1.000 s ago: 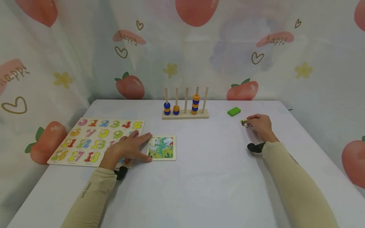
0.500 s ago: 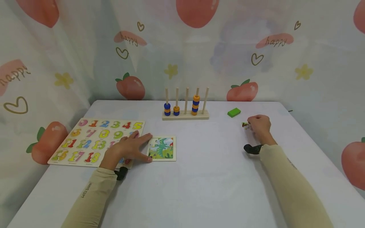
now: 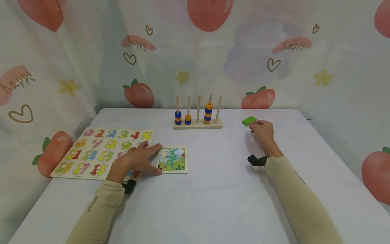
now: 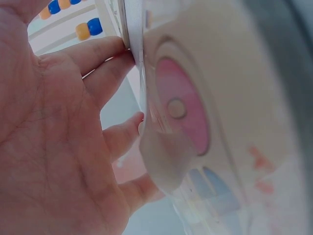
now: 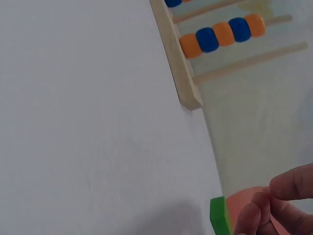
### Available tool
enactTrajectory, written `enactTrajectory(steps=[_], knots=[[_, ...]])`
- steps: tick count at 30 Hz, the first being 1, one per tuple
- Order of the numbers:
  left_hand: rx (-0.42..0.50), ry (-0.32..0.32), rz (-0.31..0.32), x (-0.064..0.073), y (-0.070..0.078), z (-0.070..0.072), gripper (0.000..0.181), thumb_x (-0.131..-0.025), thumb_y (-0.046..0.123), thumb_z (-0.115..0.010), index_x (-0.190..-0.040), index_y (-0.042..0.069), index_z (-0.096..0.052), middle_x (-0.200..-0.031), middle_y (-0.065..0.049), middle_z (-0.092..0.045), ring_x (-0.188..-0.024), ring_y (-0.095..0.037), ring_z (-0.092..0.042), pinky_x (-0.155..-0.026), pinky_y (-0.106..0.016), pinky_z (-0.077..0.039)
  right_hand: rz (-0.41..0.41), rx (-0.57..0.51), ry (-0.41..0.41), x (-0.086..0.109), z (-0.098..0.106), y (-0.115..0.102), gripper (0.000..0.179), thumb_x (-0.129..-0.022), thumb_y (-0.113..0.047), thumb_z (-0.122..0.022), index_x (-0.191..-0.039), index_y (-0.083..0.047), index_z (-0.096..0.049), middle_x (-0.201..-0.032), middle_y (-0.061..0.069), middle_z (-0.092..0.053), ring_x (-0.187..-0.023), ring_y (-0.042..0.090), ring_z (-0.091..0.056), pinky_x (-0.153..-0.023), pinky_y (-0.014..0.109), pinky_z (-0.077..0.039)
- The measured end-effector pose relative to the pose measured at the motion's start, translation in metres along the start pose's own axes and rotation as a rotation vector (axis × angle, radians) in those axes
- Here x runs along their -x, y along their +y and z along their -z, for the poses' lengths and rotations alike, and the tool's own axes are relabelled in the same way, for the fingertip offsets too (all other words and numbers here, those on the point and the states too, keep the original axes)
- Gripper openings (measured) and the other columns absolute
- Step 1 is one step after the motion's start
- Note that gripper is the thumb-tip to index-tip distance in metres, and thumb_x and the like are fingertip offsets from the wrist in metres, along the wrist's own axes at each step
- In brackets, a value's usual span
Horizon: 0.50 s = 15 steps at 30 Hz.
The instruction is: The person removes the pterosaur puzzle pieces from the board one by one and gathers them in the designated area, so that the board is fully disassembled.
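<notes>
There's a pale wooden five-peg stand near the back of the white table, round blue and orange beads on three pegs. The pale fabric backdrop behind's got big reddish fruit prints.

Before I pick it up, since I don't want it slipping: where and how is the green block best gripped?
Probably by its two long sides, pinched from above: the green block lies flat on the table, longer than wide, with its top bare. The right hand is by its near right side; whether they touch I can't tell.
</notes>
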<state>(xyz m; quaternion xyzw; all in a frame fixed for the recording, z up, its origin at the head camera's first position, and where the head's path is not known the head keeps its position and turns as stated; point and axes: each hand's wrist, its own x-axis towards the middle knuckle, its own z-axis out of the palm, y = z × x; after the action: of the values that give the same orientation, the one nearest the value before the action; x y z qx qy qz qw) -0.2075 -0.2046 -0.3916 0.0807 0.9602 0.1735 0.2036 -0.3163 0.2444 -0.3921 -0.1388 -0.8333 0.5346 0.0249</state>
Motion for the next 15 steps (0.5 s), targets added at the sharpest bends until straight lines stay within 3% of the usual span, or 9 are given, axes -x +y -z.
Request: enactTrajectory(steps=[15], knots=[[0.01,-0.001,-0.001,-0.003,-0.002,-0.001,0.107,-0.083,0.058,-0.087,-0.17,0.027,-0.033,-0.174,-0.029,-0.015,-0.15,-0.069,-0.013,-0.107,-0.091,-0.021,0.122,-0.048,-0.112,0.024,-0.055,-0.022,0.034,-0.108,-0.019,-0.059,-0.132,0.004,-0.067,-0.119,0.014,-0.068,-0.092,0.014,-0.062,-0.079,0.028,-0.051]])
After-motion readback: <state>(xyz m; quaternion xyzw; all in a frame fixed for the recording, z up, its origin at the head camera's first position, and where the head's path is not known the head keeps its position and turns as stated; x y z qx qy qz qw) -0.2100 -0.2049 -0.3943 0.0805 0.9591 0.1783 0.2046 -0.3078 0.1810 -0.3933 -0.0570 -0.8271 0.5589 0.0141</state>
